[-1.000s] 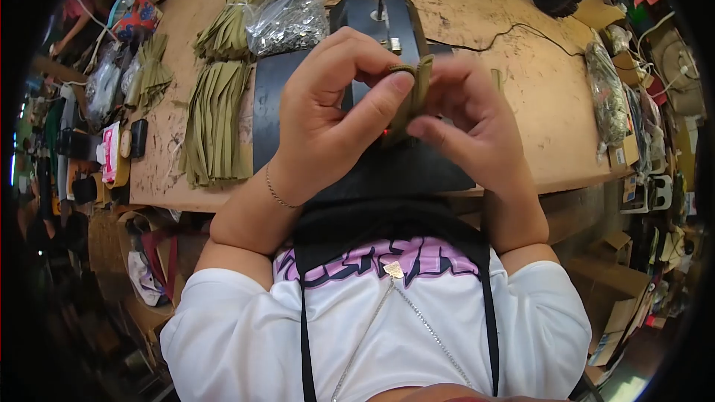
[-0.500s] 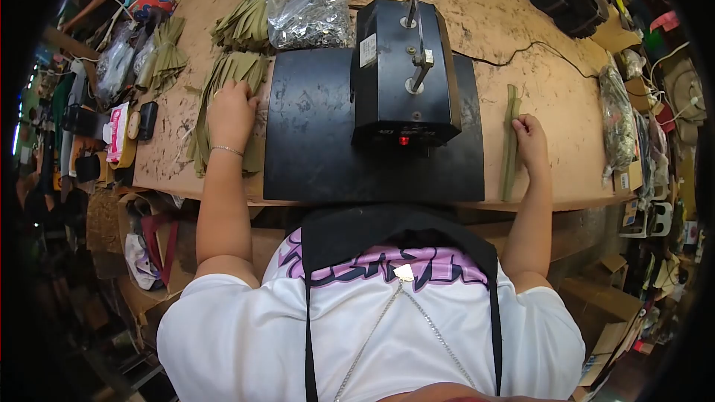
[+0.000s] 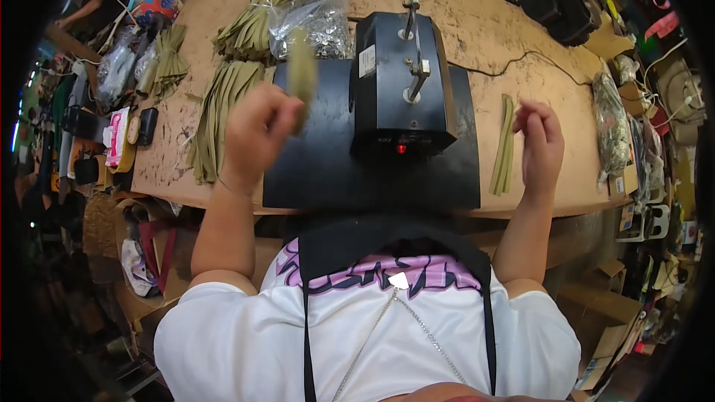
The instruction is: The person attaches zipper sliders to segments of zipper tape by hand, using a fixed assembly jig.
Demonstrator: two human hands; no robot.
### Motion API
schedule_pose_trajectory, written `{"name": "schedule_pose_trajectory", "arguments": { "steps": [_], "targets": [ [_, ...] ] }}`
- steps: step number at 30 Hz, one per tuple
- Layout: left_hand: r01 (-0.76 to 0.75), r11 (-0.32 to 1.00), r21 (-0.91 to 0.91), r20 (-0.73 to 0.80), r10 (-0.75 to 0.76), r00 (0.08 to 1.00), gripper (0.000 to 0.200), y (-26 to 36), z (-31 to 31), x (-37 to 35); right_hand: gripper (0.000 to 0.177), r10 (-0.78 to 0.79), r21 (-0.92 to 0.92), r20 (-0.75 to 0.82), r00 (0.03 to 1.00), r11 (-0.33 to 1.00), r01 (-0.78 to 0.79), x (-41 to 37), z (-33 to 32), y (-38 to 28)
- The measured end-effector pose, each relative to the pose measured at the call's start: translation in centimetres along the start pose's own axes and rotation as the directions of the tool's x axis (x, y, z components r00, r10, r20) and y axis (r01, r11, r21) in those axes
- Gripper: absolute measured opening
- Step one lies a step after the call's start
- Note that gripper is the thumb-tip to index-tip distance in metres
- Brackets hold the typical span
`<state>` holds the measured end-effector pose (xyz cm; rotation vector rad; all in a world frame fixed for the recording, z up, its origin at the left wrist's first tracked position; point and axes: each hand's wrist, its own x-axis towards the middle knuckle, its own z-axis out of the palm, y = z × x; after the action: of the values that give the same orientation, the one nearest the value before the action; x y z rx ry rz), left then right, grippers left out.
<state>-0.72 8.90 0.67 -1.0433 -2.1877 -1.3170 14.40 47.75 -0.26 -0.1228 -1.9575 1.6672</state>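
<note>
My left hand (image 3: 261, 130) is closed on an olive strip (image 3: 302, 78), raised and blurred over the left part of the black mat (image 3: 313, 179). A fanned pile of olive strips (image 3: 223, 115) lies beside that hand. My right hand (image 3: 540, 138) is lifted just right of a few flat olive strips (image 3: 504, 145) on the table; its fingers are curled and partly apart, and nothing shows between them. Between my hands stands a black machine (image 3: 406, 82) with a metal handle and a lit red light.
A clear bag of metal pieces (image 3: 316, 18) and a tied bundle of strips (image 3: 268, 4) lie behind the pile. A black cable (image 3: 521, 58) crosses the table (image 3: 454, 0). Plastic-wrapped goods (image 3: 612, 126) line the right edge.
My left hand has risen from the pile and moved right with a strip. My right hand has let go of the strips at the right and lifted slightly.
</note>
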Motion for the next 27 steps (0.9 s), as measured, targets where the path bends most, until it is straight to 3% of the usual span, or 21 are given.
{"name": "schedule_pose_trajectory", "arguments": {
  "steps": [1, 2, 3, 4, 6, 7, 10, 11, 12, 14, 17, 20, 23, 27],
  "targets": [
    [-0.178, 0.984, 0.027, 0.023, 0.177, 0.984, 0.012, 1.2, 0.8, -0.2, 0.036, -0.062, 0.138, 0.156, 0.986, 0.990, 0.040, -0.9, 1.5, -2.0],
    [-0.350, 0.935, 0.050, 0.053, 0.347, 0.936, 0.015, 2.3, 1.6, -0.4, 0.045, -0.135, 0.281, 0.396, 0.908, 0.959, 0.021, -1.5, 3.0, -3.7],
    [-0.380, 0.924, -0.041, 0.085, 0.382, 0.920, 0.017, 3.5, 2.3, -0.8, 0.064, -0.093, 0.336, 0.499, 0.862, 0.937, -0.093, -2.5, 5.4, -5.8],
    [-0.403, 0.905, -0.134, 0.117, 0.418, 0.901, 0.019, 4.6, 3.1, -1.0, 0.080, -0.040, 0.234, 0.578, 0.815, 0.965, -0.118, -3.0, 7.0, -7.0],
    [-0.465, 0.841, -0.278, 0.119, 0.511, 0.852, 0.021, 6.0, 5.0, -1.3, 0.081, -0.051, 0.137, 0.599, 0.799, 0.990, -0.039, -3.7, 9.2, -7.5],
    [-0.511, 0.826, -0.237, 0.174, 0.554, 0.814, 0.022, 6.4, 5.5, -1.2, 0.080, -0.060, 0.158, 0.594, 0.802, 0.986, -0.044, -4.0, 9.8, -7.2],
    [-0.329, 0.893, -0.307, 0.208, 0.400, 0.892, 0.023, 6.8, 6.1, -0.6, 0.079, -0.019, 0.158, 0.535, 0.844, 0.984, -0.078, -4.2, 10.6, -7.4],
    [-0.206, 0.917, -0.341, 0.262, 0.303, 0.916, 0.021, 6.9, 5.5, -0.2, 0.080, 0.001, 0.149, 0.526, 0.850, 0.984, -0.094, -4.1, 10.6, -7.5],
    [0.083, 0.907, -0.413, 0.372, 0.085, 0.924, 0.017, 7.2, 4.6, 0.2, 0.080, 0.023, 0.140, 0.517, 0.856, 0.984, -0.111, -4.0, 10.6, -7.5],
    [0.428, 0.714, -0.554, 0.449, -0.177, 0.876, 0.020, 7.5, 4.5, 0.8, 0.083, 0.013, 0.069, 0.530, 0.848, 0.996, -0.059, -4.2, 10.5, -7.2],
    [0.543, 0.648, -0.534, 0.591, -0.173, 0.788, 0.025, 7.3, 3.5, 2.7, 0.084, -0.004, 0.037, 0.560, 0.829, 0.999, -0.020, -4.2, 10.7, -7.0],
    [0.572, 0.620, -0.537, 0.605, -0.189, 0.773, 0.024, 7.5, 3.6, 3.2, 0.084, 0.021, -0.002, 0.579, 0.815, 1.000, -0.024, -4.2, 10.5, -6.5],
    [0.593, 0.675, -0.439, 0.645, -0.224, 0.731, 0.019, 7.8, 3.5, 3.6, 0.080, 0.046, -0.023, 0.568, 0.822, 0.999, -0.040, -4.3, 10.5, -6.5],
    [0.509, 0.762, -0.399, 0.613, -0.192, 0.767, 0.011, 8.4, 3.6, 3.5, 0.070, -0.023, 0.050, 0.486, 0.874, 0.999, -0.001, -3.9, 10.6, -6.5]
  ]
}}
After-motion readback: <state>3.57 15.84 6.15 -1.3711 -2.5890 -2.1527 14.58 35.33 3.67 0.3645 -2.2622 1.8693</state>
